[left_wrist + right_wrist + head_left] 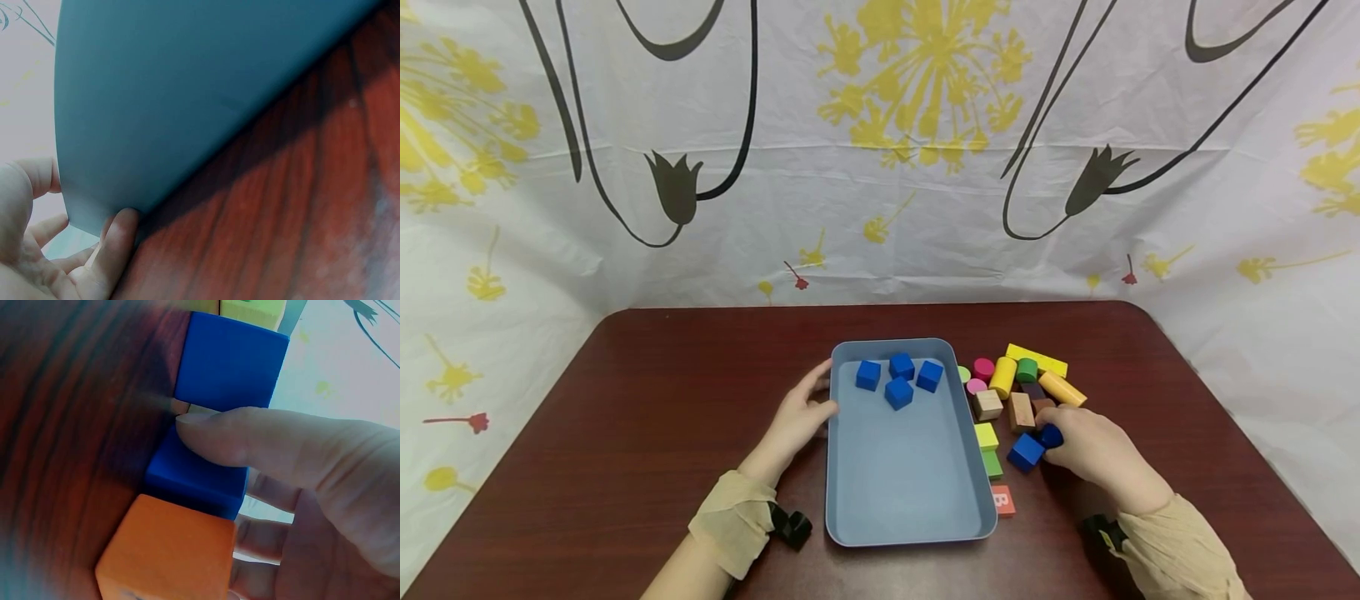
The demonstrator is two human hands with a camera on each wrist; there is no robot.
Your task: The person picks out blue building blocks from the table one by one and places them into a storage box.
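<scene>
My left hand holds the left wall of the blue-grey tray, thumb over the rim and fingers outside it. In the left wrist view, the fingers touch the wall low, near the tabletop. Several blue cubes sit in the tray's far half. Right of the tray, my right hand pinches a blue block, its thumb across the near face. Another blue cube lies beside it. An orange block stands close by in the right wrist view; my hand hides it in the head view.
Along the tray's right side lie yellow cylinders, a long yellow block, a green cylinder, pink pieces, wooden blocks and a red letter block. A patterned cloth hangs behind the dark table.
</scene>
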